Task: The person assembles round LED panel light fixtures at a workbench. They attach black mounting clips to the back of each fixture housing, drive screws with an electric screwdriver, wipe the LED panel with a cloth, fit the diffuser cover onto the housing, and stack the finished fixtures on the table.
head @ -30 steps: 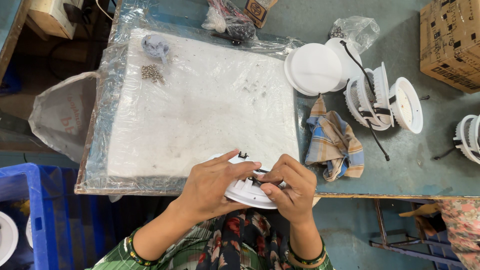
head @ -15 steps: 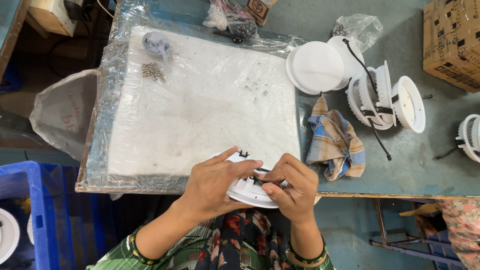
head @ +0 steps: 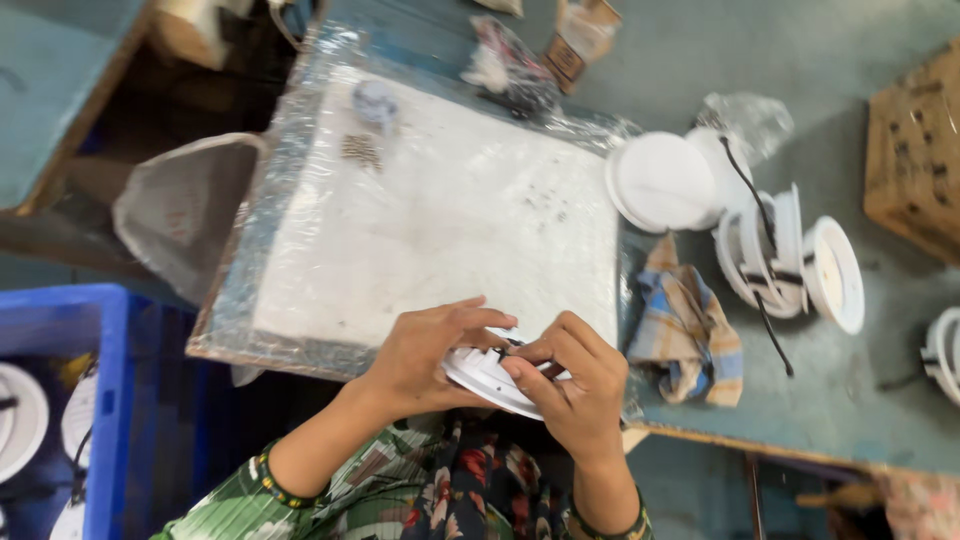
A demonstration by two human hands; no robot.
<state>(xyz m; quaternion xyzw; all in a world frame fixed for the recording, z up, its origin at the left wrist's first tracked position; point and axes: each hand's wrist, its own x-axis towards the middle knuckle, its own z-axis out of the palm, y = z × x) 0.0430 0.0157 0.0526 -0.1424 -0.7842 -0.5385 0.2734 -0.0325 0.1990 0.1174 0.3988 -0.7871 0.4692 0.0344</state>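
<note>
Both hands grip a round white plastic lamp housing (head: 480,375) at the near edge of the work board. My left hand (head: 425,350) wraps its left rim, fingers curled over the top. My right hand (head: 575,385) clasps the right side, with the thumb pressing on the housing's face near a small dark part. The housing is tilted and mostly hidden by my fingers.
A white board wrapped in clear plastic (head: 440,220) holds a small heap of screws (head: 362,150). A checked cloth (head: 685,325) lies to the right, with white round lamp housings (head: 665,180) and a black wire (head: 760,250) behind it. A blue crate (head: 60,400) stands left, a cardboard box (head: 915,150) far right.
The view has tilted and shifted slightly. Both hands stay on the white housing, with only small finger movements.
</note>
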